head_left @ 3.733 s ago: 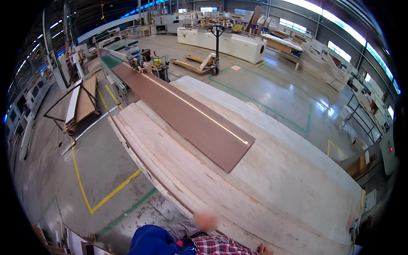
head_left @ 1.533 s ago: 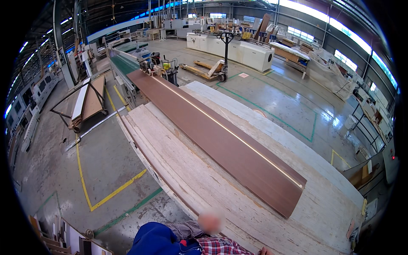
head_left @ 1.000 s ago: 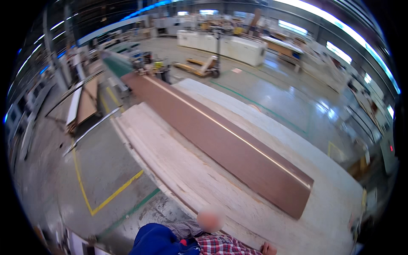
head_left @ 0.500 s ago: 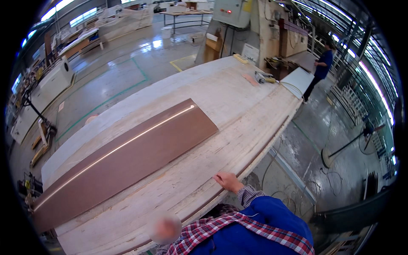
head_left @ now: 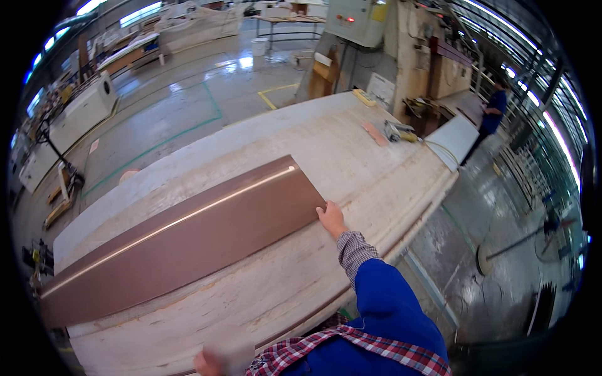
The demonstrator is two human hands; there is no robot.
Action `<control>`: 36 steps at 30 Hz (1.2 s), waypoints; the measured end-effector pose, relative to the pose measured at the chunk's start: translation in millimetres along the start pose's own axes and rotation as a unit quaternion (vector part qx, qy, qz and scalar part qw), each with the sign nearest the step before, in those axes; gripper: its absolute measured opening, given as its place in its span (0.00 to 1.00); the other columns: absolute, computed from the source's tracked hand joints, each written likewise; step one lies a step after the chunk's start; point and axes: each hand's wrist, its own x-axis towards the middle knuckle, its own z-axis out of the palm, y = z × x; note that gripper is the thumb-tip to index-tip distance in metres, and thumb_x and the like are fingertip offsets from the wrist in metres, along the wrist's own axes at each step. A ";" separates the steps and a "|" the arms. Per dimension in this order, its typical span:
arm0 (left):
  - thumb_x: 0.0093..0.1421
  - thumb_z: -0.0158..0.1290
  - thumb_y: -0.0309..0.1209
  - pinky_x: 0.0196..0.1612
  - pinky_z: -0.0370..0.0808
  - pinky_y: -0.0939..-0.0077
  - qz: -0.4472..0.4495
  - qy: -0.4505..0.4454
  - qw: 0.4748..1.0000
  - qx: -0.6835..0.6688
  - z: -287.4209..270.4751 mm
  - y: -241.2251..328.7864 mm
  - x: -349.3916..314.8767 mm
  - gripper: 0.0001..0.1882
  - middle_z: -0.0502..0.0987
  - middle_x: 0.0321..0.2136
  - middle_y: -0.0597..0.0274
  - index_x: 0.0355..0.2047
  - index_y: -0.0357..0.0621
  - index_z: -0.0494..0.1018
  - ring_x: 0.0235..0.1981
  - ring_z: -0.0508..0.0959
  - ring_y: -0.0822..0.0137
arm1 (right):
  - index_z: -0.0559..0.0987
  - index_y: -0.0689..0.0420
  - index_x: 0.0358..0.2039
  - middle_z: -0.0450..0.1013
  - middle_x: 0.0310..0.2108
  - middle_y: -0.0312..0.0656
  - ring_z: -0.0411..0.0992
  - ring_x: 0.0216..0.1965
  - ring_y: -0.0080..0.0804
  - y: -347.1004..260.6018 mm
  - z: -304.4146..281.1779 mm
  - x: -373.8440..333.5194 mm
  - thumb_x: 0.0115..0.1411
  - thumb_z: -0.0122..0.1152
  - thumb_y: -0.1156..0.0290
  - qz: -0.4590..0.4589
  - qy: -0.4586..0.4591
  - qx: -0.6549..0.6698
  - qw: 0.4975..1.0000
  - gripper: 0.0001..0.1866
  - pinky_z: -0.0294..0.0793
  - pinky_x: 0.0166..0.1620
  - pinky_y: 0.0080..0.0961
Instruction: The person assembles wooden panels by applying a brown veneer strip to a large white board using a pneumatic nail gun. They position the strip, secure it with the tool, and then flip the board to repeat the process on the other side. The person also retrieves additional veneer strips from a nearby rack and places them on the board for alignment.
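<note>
A long reddish-brown panel [head_left: 188, 241] with a pale strip of light along its far side lies on a large worn, whitish worktable [head_left: 251, 313]. At the panel's near right corner is my right hand [head_left: 332, 216], its thumb and fingers closed on the edge. My left hand [head_left: 208, 362] hovers low over the table's near edge, apart from the panel. It is smeared, so its fingers cannot be made out.
On the table's far right end lie a hand tool [head_left: 398, 131], a small pinkish piece [head_left: 375, 133] and a yellowish block [head_left: 364, 98]. A person in blue [head_left: 494, 113] stands beyond. A pallet jack [head_left: 63, 182] is left; a round-based stand [head_left: 486, 258] is right.
My right hand has reached forward from the table's near edge to the panel's corner and taken hold of it. My left hand has shifted down and left.
</note>
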 end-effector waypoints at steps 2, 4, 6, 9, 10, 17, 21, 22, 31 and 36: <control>0.49 0.51 0.33 0.27 0.66 0.62 -0.031 -0.009 0.999 0.005 -3.4 4.7 -0.7 0.08 0.69 0.17 0.56 0.26 0.41 0.71 0.21 0.68 0.55 | 0.73 0.66 0.38 0.72 0.33 0.57 0.71 0.38 0.50 13.2 9.5 41.2 0.52 0.55 0.59 -0.028 -0.057 -0.006 0.998 0.21 0.69 0.44 0.39; 0.50 0.51 0.37 0.30 0.68 0.61 -0.040 -0.086 0.995 0.034 -5.5 6.8 5.6 0.11 0.71 0.22 0.56 0.29 0.43 0.71 0.23 0.70 0.55 | 0.75 0.66 0.36 0.72 0.33 0.60 0.70 0.39 0.55 25.3 12.4 79.0 0.53 0.52 0.56 0.017 -0.200 -0.026 0.979 0.23 0.68 0.44 0.40; 0.49 0.52 0.41 0.36 0.69 0.59 -0.054 -0.155 0.984 0.062 -10.7 8.1 8.1 0.15 0.73 0.29 0.55 0.33 0.46 0.72 0.27 0.72 0.53 | 0.78 0.64 0.35 0.74 0.26 0.54 0.74 0.31 0.45 36.8 8.3 95.0 0.52 0.52 0.55 -0.014 -0.241 0.063 0.968 0.23 0.70 0.35 0.37; 0.50 0.48 0.45 0.47 0.62 0.59 -0.047 -0.165 0.971 0.167 -11.5 21.6 19.3 0.22 0.74 0.34 0.54 0.41 0.46 0.70 0.39 0.71 0.54 | 0.75 0.67 0.39 0.75 0.29 0.50 0.74 0.30 0.35 62.7 -5.9 129.3 0.53 0.54 0.59 0.042 -0.360 0.151 0.920 0.22 0.71 0.34 0.31; 0.52 0.45 0.49 0.49 0.61 0.59 -0.052 -0.167 0.963 0.205 -10.0 31.3 26.0 0.24 0.73 0.34 0.54 0.42 0.47 0.70 0.41 0.70 0.56 | 0.76 0.68 0.36 0.76 0.29 0.51 0.74 0.30 0.37 71.8 -11.2 137.8 0.52 0.55 0.60 0.025 -0.371 0.111 0.921 0.21 0.71 0.34 0.33; 0.54 0.50 0.44 0.47 0.65 0.60 0.089 -0.014 0.994 0.060 30.7 156.5 177.0 0.21 0.70 0.40 0.50 0.42 0.43 0.70 0.41 0.70 0.54 | 0.76 0.65 0.31 0.73 0.28 0.49 0.72 0.33 0.42 89.2 -34.5 121.0 0.47 0.61 0.67 -0.186 -0.184 0.095 0.961 0.15 0.70 0.38 0.33; 0.58 0.45 0.44 0.49 0.66 0.61 0.188 0.000 0.982 -0.003 105.2 233.8 329.9 0.21 0.68 0.44 0.46 0.41 0.37 0.68 0.44 0.69 0.51 | 0.62 0.63 0.53 0.65 0.47 0.59 0.61 0.50 0.51 91.0 -63.9 113.7 0.41 0.69 0.51 -0.270 -0.232 0.035 0.934 0.44 0.60 0.52 0.40; 0.59 0.43 0.45 0.51 0.65 0.63 0.188 -0.035 0.980 -0.050 126.7 250.2 364.5 0.23 0.68 0.46 0.47 0.44 0.36 0.67 0.46 0.69 0.50 | 0.46 0.68 0.59 0.51 0.57 0.62 0.49 0.59 0.55 91.6 -67.6 117.6 0.29 0.76 0.51 -0.157 -0.337 -0.002 0.928 0.65 0.48 0.61 0.39; 0.55 0.37 0.63 0.51 0.64 0.60 0.111 -0.308 0.939 0.108 248.1 324.6 491.3 0.40 0.68 0.45 0.47 0.43 0.33 0.70 0.49 0.67 0.55 | 0.52 0.67 0.58 0.53 0.56 0.63 0.52 0.57 0.57 125.9 -77.4 131.5 0.24 0.76 0.48 -0.234 -0.246 -0.091 0.936 0.65 0.52 0.59 0.42; 0.49 0.38 0.68 0.49 0.65 0.60 0.112 -0.333 0.928 0.122 241.3 338.5 486.5 0.44 0.69 0.41 0.46 0.37 0.33 0.74 0.46 0.69 0.55 | 0.56 0.66 0.57 0.56 0.54 0.61 0.55 0.55 0.55 117.5 -83.9 130.2 0.22 0.77 0.50 -0.230 -0.206 -0.049 0.950 0.63 0.55 0.58 0.41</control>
